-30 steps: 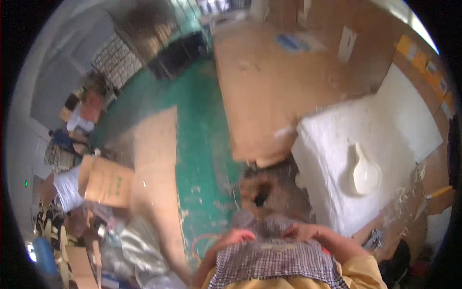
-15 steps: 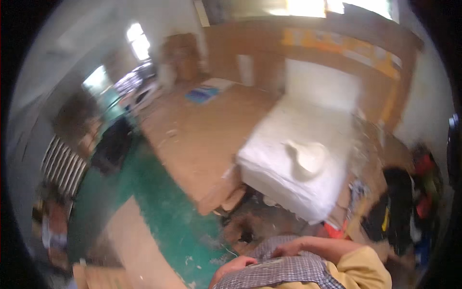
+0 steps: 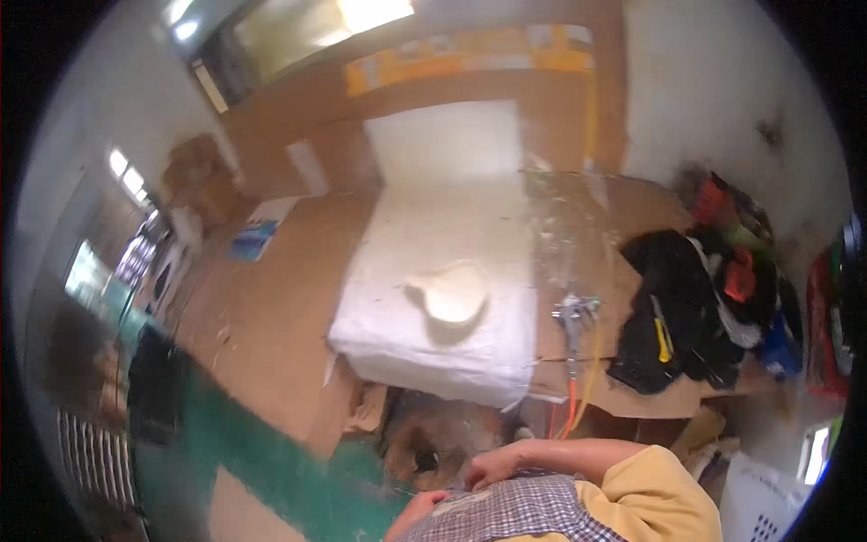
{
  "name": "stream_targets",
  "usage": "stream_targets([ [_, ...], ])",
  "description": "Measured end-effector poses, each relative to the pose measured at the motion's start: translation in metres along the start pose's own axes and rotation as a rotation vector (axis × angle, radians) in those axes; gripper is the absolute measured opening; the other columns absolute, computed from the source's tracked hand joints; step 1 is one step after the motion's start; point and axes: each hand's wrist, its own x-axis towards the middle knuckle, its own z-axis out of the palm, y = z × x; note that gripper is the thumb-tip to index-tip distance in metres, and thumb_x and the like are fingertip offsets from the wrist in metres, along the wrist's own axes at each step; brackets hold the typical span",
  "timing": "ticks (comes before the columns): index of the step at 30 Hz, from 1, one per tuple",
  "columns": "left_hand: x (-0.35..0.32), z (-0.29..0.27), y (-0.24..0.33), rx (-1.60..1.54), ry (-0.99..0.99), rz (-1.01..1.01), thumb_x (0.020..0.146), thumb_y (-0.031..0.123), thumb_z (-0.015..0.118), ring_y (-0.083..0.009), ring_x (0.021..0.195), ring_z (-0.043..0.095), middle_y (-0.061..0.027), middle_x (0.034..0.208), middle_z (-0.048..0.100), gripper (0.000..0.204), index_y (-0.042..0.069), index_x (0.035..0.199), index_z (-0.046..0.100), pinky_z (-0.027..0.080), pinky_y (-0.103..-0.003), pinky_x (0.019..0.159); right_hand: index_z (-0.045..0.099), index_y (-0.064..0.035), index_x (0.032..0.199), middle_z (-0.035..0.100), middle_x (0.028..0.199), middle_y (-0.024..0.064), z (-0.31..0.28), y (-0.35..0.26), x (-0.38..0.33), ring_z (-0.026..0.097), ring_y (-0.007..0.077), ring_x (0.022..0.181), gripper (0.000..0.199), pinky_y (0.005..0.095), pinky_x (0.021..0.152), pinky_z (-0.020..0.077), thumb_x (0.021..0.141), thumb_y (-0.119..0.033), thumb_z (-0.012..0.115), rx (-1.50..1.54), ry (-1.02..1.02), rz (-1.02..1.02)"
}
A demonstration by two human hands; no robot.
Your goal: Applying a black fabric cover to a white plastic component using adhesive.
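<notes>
In front of my body, my right hand (image 3: 494, 467) hangs over the top of a checked apron (image 3: 506, 513) with its fingers curled together; whether anything is in them is hidden. My left hand (image 3: 423, 506) lies lower, against the apron's left side, most of its fingers out of sight. Beyond both hands, untouched, a cream-coloured piece with a rounded, scooped shape (image 3: 453, 294) rests on a white-covered bench (image 3: 433, 217). To its right lies a metal spray gun (image 3: 573, 327) with orange and yellow hoses running down toward me.
Brown board (image 3: 280, 316) covers the bench at left, with a blue-and-white packet (image 3: 255, 237) on it. Black cloth (image 3: 673, 298) with a yellow-handled tool (image 3: 662, 341) is heaped at right. A stained round object (image 3: 442, 443) stands below the bench edge. The floor (image 3: 244, 443) is green.
My view has swung to the right, so the bench and cream piece now sit further left and the spray gun shows fully. Both hands stay close to the apron.
</notes>
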Motion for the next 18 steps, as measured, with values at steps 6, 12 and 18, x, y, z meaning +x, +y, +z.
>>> stream_targets([
  [6,0.039,-0.02,0.11,0.013,-0.192,-0.094,0.079,0.018,0.061,-0.0108,0.092,0.055,-0.0059,0.099,0.063,0.037,0.0,0.112,0.057,0.042,-0.026,0.082,0.063,0.0005,0.088,0.063,0.077,0.0149,-0.025,0.02,-0.064,0.059,0.0199,0.071,0.027,0.0355,0.064,0.0452,0.08,-0.025,0.06,0.072,0.447,-0.029],
  [12,0.106,-0.031,0.131,0.286,-0.231,0.047,0.078,0.02,0.061,-0.011,0.089,0.054,-0.0064,0.095,0.062,0.035,-0.001,0.106,0.057,0.042,-0.026,0.081,0.063,-0.0006,0.089,0.063,0.078,0.0116,-0.037,0.024,-0.119,0.057,0.0164,0.072,0.026,0.0336,0.064,0.0451,0.082,-0.025,0.059,0.184,0.689,0.017],
  [18,0.146,-0.05,0.138,0.42,-0.388,0.192,0.081,0.018,0.058,-0.0134,0.084,0.056,-0.0078,0.087,0.062,0.031,0.001,0.106,0.059,0.042,-0.028,0.079,0.063,-0.0016,0.088,0.063,0.075,0.0062,-0.036,0.028,-0.114,0.057,0.013,0.071,0.021,0.0294,0.065,0.046,0.081,-0.022,0.062,0.315,0.923,0.008],
])
